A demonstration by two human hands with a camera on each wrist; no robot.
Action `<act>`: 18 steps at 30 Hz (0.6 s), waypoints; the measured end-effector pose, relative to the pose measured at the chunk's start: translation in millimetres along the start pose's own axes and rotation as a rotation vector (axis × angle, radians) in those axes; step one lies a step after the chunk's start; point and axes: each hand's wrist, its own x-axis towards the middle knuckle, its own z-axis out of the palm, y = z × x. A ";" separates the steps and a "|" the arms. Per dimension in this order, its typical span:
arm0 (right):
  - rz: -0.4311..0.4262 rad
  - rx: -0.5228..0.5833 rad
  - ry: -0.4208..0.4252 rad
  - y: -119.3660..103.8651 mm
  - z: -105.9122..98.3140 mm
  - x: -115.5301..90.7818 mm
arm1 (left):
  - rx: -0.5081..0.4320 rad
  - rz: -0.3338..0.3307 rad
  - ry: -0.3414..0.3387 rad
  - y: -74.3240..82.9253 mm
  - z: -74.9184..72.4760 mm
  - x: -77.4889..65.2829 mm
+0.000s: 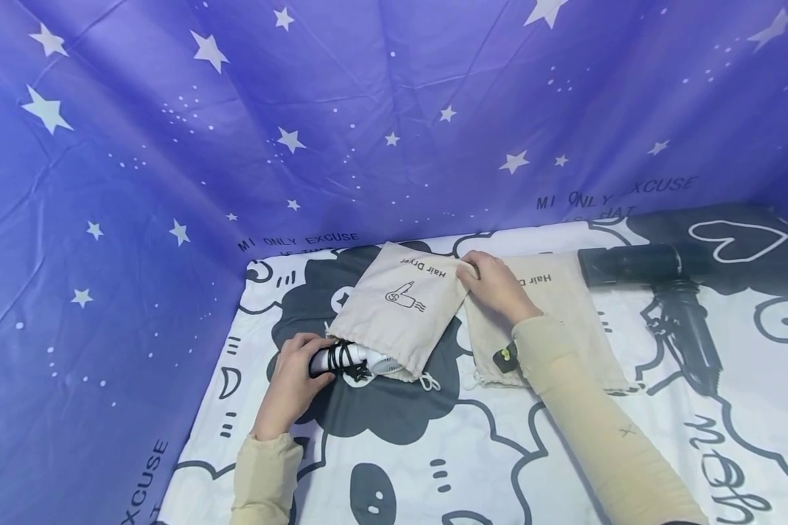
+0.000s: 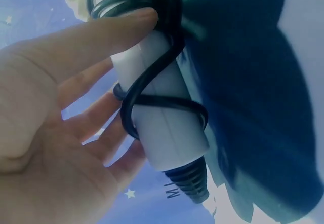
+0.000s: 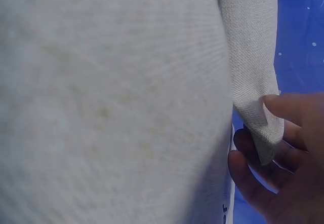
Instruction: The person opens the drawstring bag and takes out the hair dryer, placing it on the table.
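Observation:
A white hair dryer [image 1: 349,359] with its black cord wound around it sticks partly out of the mouth of a beige drawstring bag [image 1: 400,306] printed "Hair Dryer"; the rest of it is hidden inside. My left hand [image 1: 295,379] grips the dryer's handle [image 2: 162,127], with the thumb over the cord loops in the left wrist view. At the bag's upper right corner, my right hand [image 1: 495,286] pinches the cloth [image 3: 260,127] between thumb and fingers. Beneath my right forearm lies a second beige bag [image 1: 565,313] with the same print.
A black hair dryer [image 1: 637,264] with a wound cord lies at the right, its nozzle end overlapping the second bag. The patterned black-and-white cloth [image 1: 460,467] covers the table. Behind and to the left hangs a purple star-printed curtain [image 1: 341,182].

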 end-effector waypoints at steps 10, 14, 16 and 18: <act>-0.022 0.012 0.031 2.4 -1.7 -4.3 | 0.033 0.013 0.001 -2.3 0.8 0.4; -0.023 0.016 0.047 4.6 -3.9 -5.2 | 0.071 0.026 0.007 -6.6 -2.5 -0.8; -0.019 0.021 0.053 6.0 -5.4 -5.6 | 0.076 0.028 0.005 -8.1 -4.8 -1.8; -0.013 0.021 0.062 7.8 -6.9 -5.8 | 0.078 0.024 0.001 -9.8 -7.3 -2.9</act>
